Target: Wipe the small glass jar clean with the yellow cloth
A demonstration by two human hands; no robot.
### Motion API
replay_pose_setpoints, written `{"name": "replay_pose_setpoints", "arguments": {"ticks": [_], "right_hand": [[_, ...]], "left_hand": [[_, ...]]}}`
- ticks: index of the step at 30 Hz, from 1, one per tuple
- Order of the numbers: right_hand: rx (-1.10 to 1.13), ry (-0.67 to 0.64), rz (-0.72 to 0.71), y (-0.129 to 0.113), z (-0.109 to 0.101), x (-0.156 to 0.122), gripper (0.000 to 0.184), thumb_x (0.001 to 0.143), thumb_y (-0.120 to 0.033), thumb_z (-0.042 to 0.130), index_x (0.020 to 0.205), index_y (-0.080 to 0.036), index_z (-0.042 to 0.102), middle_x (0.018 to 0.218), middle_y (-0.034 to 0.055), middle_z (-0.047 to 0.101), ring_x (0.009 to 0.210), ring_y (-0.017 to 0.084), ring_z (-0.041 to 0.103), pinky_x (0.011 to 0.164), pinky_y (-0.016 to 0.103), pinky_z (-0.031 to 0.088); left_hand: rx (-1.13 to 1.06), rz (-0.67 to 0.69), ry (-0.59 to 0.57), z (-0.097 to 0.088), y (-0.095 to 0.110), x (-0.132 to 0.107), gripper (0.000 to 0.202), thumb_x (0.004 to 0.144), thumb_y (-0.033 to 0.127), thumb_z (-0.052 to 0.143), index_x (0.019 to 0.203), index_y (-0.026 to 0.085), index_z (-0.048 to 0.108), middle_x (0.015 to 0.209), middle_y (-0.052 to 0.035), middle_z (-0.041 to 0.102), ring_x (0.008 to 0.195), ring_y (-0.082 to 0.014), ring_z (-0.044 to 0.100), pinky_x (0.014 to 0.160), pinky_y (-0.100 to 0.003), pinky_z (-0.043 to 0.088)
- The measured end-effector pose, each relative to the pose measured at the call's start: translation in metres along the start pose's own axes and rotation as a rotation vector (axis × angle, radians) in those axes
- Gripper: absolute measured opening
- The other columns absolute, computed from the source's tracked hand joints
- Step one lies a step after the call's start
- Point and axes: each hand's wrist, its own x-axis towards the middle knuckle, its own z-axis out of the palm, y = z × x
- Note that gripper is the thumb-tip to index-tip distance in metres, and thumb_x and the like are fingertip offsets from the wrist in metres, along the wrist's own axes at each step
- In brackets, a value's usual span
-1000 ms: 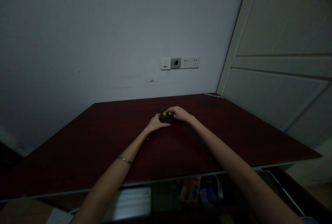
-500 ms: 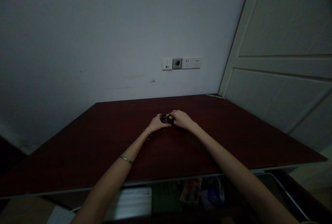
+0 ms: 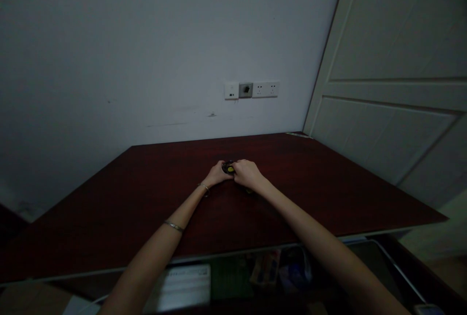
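My left hand (image 3: 216, 175) curves around a small dark, round object (image 3: 226, 163) near the middle of the table, thumb on the near side and fingers on the far side. The object looks shiny, but its kind is too small and dim to tell. A yellow part (image 3: 230, 169) shows at its right, against the fingertips of my right hand (image 3: 246, 174). That hand is closed, knuckles up, and hides most of what it grips. A small yellowish bit (image 3: 249, 190) shows below its wrist side.
The dark red table (image 3: 164, 183) meets a pale wall with a row of sockets (image 3: 265, 89). A white panelled door (image 3: 386, 110) stands at the right. Beneath the near edge, an open drawer holds a silver-white box (image 3: 186, 286), a green item (image 3: 230, 278) and a small carton (image 3: 265, 268).
My right hand has moved slightly left and closed further over the object, with the yellow part now lower. A yellowish bit has come into sight below the right hand. The view has shifted slightly.
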Motion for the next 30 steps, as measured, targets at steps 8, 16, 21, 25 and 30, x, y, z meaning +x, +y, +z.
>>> {"name": "replay_pose_setpoints", "arguments": {"ticks": [8, 16, 21, 25, 30], "right_hand": [[0.08, 0.018, 0.091, -0.011, 0.002, 0.014, 0.028, 0.072, -0.021, 0.049, 0.093, -0.013, 0.066, 0.09, 0.0159, 0.068, 0.082, 0.027, 0.065, 0.067, 0.031, 0.048], [0.79, 0.15, 0.254, 0.04, 0.017, 0.032, 0.024, 0.064, -0.023, 0.058, 0.084, -0.016, 0.069, 0.073, 0.0028, 0.068, 0.07, 0.018, 0.063, 0.06, 0.022, 0.045], [1.192, 0.302, 0.369, 0.06, 0.029, 0.041, 0.027, 0.059, -0.023, 0.059, 0.083, -0.012, 0.067, 0.075, 0.0022, 0.067, 0.069, 0.016, 0.061, 0.062, 0.024, 0.047], [1.337, 0.361, 0.392, 0.067, 0.033, 0.043, 0.031, 0.059, -0.024, 0.058, 0.087, -0.01, 0.063, 0.082, 0.0052, 0.068, 0.071, 0.016, 0.062, 0.066, 0.025, 0.049], [1.5, 0.377, 0.398, 0.073, 0.032, 0.041, 0.032, 0.06, -0.024, 0.058, 0.088, -0.011, 0.063, 0.081, 0.0061, 0.069, 0.072, 0.018, 0.064, 0.068, 0.027, 0.05]], "left_hand": [[0.024, -0.009, 0.014, 0.001, 0.0, 0.001, 0.058, 0.059, 0.029, 0.071, 0.111, 0.015, 0.049, 0.105, -0.0111, 0.063, 0.098, -0.0261, 0.059, 0.082, -0.032, 0.045], [-0.128, 0.032, -0.006, 0.003, -0.002, -0.003, 0.078, 0.054, 0.042, 0.076, 0.12, 0.014, 0.043, 0.111, -0.0117, 0.06, 0.102, -0.0246, 0.057, 0.088, -0.035, 0.044], [-0.109, 0.09, -0.011, 0.002, 0.0, -0.008, 0.102, 0.055, 0.049, 0.074, 0.135, 0.013, 0.023, 0.133, -0.0186, 0.042, 0.121, -0.0277, 0.043, 0.1, -0.036, 0.035], [-0.011, 0.188, 0.036, 0.0, 0.004, -0.011, 0.106, 0.058, 0.049, 0.071, 0.138, 0.009, 0.014, 0.143, -0.0213, 0.024, 0.133, -0.0288, 0.024, 0.108, -0.038, 0.023], [0.098, 0.335, 0.054, -0.001, 0.006, -0.012, 0.106, 0.059, 0.042, 0.071, 0.139, 0.01, 0.011, 0.147, -0.0204, 0.012, 0.137, -0.0297, 0.009, 0.111, -0.042, 0.015]]}}
